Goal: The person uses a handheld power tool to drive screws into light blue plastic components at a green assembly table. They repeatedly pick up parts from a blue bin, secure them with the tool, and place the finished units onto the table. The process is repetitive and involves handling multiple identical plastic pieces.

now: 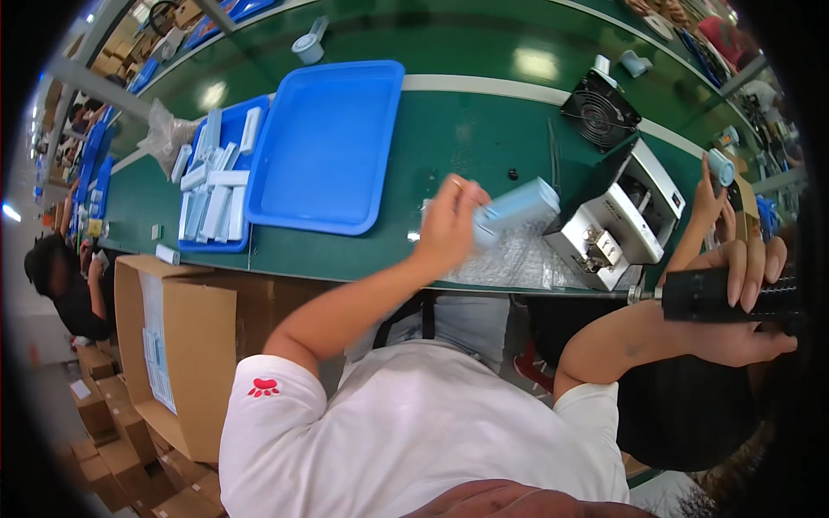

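My left hand [449,223] is closed on a light blue plastic housing [524,204], held above the bench and slightly blurred. Beneath it lies a sheet of clear bubble wrap [527,259] at the bench's near edge. My right hand [744,285] is wrapped round a black electric screwdriver [704,296], whose metal tip points left, toward the front of a white screw feeder [635,211]. The screwdriver tip is apart from the housing.
A bare blue tray [324,147] overlaps another blue tray [244,121] piled with light blue pieces. Behind the feeder stands a black fan [600,112]. An open cardboard box [203,345] sits left, below bench level. At right, a co-worker's hand [708,203] holds a light blue part [721,167].
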Action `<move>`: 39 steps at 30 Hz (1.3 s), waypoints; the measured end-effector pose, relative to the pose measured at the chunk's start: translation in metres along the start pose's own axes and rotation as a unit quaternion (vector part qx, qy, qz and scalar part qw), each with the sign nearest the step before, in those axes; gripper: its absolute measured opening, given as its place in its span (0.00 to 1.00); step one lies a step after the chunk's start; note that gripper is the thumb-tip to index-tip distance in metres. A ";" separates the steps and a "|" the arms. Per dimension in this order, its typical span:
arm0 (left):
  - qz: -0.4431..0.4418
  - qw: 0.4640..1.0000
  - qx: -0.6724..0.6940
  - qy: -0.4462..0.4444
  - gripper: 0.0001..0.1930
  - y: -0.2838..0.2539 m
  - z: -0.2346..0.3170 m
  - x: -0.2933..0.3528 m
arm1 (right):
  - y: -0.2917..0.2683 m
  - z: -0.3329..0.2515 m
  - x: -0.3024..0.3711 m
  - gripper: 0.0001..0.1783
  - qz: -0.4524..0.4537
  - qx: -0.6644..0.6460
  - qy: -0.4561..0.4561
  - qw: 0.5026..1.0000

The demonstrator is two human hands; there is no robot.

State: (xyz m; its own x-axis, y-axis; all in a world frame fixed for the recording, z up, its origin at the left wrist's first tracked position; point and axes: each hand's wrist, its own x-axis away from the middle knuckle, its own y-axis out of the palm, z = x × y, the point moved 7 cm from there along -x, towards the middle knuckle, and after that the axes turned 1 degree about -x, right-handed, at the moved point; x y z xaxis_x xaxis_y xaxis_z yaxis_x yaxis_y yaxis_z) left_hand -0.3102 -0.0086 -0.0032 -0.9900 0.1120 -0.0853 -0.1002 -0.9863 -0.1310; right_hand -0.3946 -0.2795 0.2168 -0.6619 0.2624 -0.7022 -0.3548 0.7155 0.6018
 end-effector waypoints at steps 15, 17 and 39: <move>0.182 0.944 -0.263 -0.085 0.21 -0.029 -0.044 -0.384 | -0.037 0.024 0.003 0.48 0.138 0.387 -0.013 0.912; 0.120 0.947 -0.288 -0.080 0.29 -0.018 -0.032 -0.390 | -0.035 0.025 0.001 0.43 0.135 0.405 -0.013 0.904; 0.130 0.895 -0.267 0.333 0.23 -0.142 0.056 -0.196 | -0.022 0.032 0.024 0.48 0.138 0.340 -0.013 0.930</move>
State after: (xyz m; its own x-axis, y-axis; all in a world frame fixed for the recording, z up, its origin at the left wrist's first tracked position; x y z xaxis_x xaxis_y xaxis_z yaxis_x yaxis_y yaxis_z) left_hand -0.1077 0.1024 0.0873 -0.6771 0.1096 -0.7276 0.3625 -0.8109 -0.4594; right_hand -0.3810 -0.2682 0.1743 -0.6464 0.5056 -0.5714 0.3320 0.8607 0.3859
